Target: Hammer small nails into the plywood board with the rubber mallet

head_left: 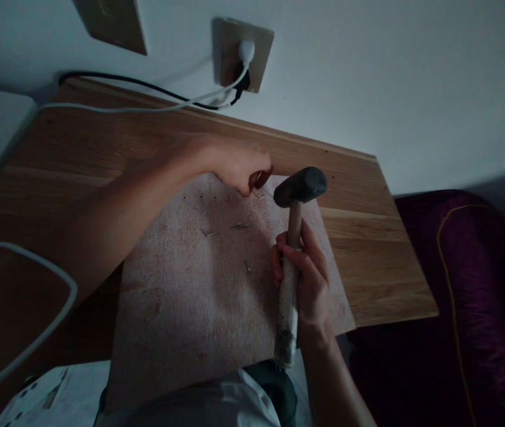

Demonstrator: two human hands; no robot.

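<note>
My right hand is wrapped round the wooden handle of a hammer, whose dark head hovers over the far edge of a pale pink board. My left hand reaches across to that far edge with fingers pinched together just left of the hammer head, next to a small nail; what the fingers pinch is too small to make out. Several loose nails lie on the board between my hands. A row of small holes runs along the board's far edge.
The board lies on a wooden table against a white wall. A wall socket holds a white plug, with white and black cables trailing left. A white cable loop lies at the left. A dark purple cushion sits at the right.
</note>
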